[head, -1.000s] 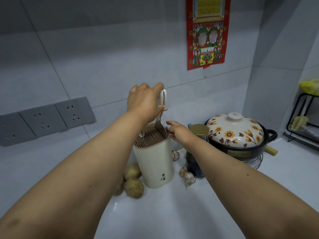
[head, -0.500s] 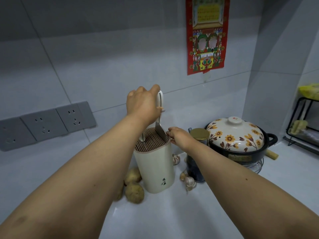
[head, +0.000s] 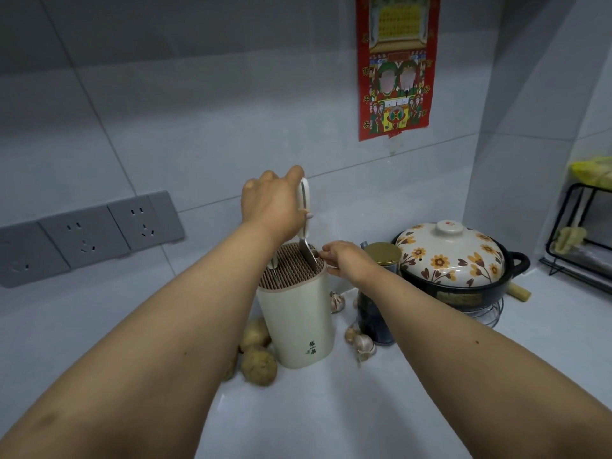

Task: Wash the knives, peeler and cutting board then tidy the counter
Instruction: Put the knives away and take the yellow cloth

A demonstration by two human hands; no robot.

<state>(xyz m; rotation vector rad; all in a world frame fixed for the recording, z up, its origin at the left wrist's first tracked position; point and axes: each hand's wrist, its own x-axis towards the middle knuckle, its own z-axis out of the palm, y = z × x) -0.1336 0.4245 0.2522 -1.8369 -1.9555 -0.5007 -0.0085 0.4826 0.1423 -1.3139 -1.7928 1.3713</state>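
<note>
— What's the left hand doing up there?

— It's wrapped around the white handle of a peeler, fingers curled over the top. The metal end points down and its tip is in among the bristles at the top of the cream knife holder, on the right side of it.

— And the right hand?

— At the holder's right rim, just beside the metal tip. The fingers are bent, the fingertips at the blade or the rim; from here I cannot tell whether they pinch anything.

— Anything else already in the holder?

— One small pale handle sticks up from the bristles on the left side. I can't make out what tool it is.

— Where does the holder stand?

— Upright on the white bench, near the tiled wall. Potatoes lie against its left foot, and garlic bulbs sit to its right.

— And beyond the garlic?

— A dark jar with a gold lid, just behind the right wrist. Next to it a flowered clay pot with its lid on, sitting on a wire trivet. Further right, a black wire rack in the corner.

— On the wall?

— Grey sockets at left, and a red poster above the pot.
</note>
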